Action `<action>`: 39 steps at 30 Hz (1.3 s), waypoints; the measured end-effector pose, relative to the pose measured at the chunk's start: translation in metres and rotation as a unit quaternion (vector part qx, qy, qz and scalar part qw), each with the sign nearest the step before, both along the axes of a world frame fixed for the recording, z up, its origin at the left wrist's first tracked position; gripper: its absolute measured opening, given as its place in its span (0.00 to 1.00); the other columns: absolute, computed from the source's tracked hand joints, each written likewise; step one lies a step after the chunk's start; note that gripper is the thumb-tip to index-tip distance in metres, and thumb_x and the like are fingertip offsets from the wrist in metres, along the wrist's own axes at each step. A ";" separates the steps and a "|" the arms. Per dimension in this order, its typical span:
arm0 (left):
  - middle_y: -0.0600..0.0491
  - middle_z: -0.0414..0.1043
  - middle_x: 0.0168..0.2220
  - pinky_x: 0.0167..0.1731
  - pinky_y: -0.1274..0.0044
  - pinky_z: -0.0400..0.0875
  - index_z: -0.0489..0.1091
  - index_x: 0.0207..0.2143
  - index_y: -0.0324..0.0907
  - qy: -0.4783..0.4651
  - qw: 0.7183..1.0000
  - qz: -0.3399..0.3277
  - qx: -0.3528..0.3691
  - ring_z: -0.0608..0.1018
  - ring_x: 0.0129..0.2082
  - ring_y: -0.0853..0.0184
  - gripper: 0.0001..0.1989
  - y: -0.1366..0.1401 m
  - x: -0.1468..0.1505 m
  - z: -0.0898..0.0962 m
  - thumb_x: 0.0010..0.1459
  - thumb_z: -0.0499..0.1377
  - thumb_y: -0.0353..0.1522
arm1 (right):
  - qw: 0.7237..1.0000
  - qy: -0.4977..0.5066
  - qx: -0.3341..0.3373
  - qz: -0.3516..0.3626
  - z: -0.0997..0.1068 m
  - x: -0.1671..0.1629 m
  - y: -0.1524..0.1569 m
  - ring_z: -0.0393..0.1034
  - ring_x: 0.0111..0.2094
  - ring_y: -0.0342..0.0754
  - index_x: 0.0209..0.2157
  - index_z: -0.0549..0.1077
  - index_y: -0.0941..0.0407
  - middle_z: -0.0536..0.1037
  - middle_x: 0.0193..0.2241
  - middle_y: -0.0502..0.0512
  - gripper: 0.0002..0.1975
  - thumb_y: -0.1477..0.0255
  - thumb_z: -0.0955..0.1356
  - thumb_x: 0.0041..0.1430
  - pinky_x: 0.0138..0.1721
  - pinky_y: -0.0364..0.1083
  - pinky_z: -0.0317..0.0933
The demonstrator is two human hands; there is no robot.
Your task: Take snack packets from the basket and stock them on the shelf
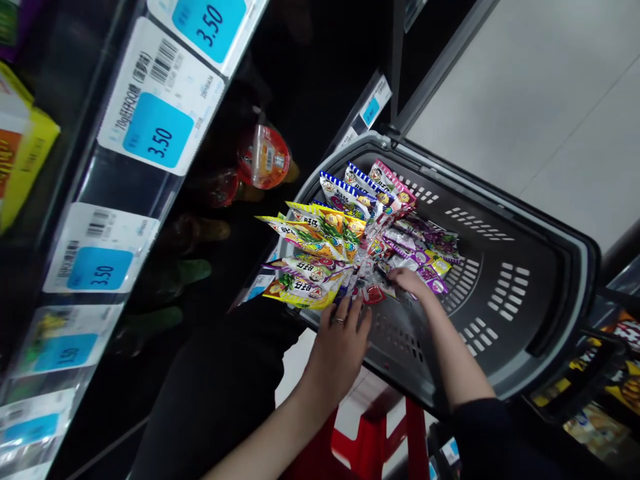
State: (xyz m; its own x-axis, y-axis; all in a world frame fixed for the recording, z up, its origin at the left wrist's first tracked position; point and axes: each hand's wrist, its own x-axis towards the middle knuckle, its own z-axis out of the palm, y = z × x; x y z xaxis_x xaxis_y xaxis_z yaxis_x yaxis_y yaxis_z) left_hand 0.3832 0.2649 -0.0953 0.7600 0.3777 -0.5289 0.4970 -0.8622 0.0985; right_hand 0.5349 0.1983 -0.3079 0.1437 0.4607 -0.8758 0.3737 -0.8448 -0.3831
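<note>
Small bags of gummy candy (320, 230) in yellow, blue-striped, pink and purple fan out in a grey and black shopping basket (505, 233). The yellow ones lean over the rim at the left. My left hand (345, 340), with a ring on one finger, is at the near rim. Its fingers are spread and reach to the lower edge of a yellow bag (300, 291). Inside the basket, my right hand (407, 281) reaches in among the bags beside the purple ones (420, 260). Its fingers are closed together, and what lies between them is hidden.
A shelf edge with price labels (157, 127) runs along the left. Below it, packs with red round tops (267, 157) stand in a dark shelf. A red stool (370, 440) is under the basket. Yellow and black packages (620, 373) are at the right, and pale floor (550, 87) beyond.
</note>
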 end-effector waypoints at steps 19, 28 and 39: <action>0.49 0.63 0.51 0.52 0.65 0.47 0.61 0.49 0.43 0.001 0.990 -0.028 -0.138 0.60 0.53 0.60 0.17 -0.012 -0.005 0.000 0.58 0.47 0.34 | 0.973 -0.220 -0.017 0.064 -0.028 0.019 -0.042 0.67 0.40 0.49 0.44 0.66 0.58 0.72 0.38 0.61 0.15 0.68 0.60 0.56 0.40 0.43 0.58; 0.48 0.66 0.48 0.53 0.65 0.46 0.62 0.48 0.41 0.003 0.991 -0.047 -0.124 0.62 0.51 0.59 0.17 -0.017 -0.011 -0.002 0.58 0.47 0.35 | 0.953 -0.212 0.072 0.203 -0.008 -0.016 -0.015 0.67 0.42 0.48 0.52 0.56 0.54 0.63 0.47 0.64 0.19 0.77 0.57 0.58 0.40 0.44 0.59; 0.44 0.66 0.48 0.53 0.64 0.46 0.62 0.48 0.38 0.026 0.989 -0.057 -0.135 0.64 0.50 0.57 0.20 -0.019 -0.013 -0.005 0.55 0.50 0.37 | 0.964 -0.146 0.099 0.199 -0.016 -0.020 0.001 0.61 0.48 0.49 0.51 0.59 0.61 0.67 0.48 0.65 0.20 0.75 0.60 0.55 0.47 0.45 0.54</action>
State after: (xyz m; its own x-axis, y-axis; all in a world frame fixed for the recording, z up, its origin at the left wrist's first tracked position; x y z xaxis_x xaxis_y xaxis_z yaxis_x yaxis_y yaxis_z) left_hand 0.3703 0.2461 -0.1002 0.7586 0.1307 -0.6383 0.4087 -0.8584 0.3100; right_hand 0.5146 0.1996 -0.3239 0.1480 0.6841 -0.7142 0.7692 -0.5336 -0.3517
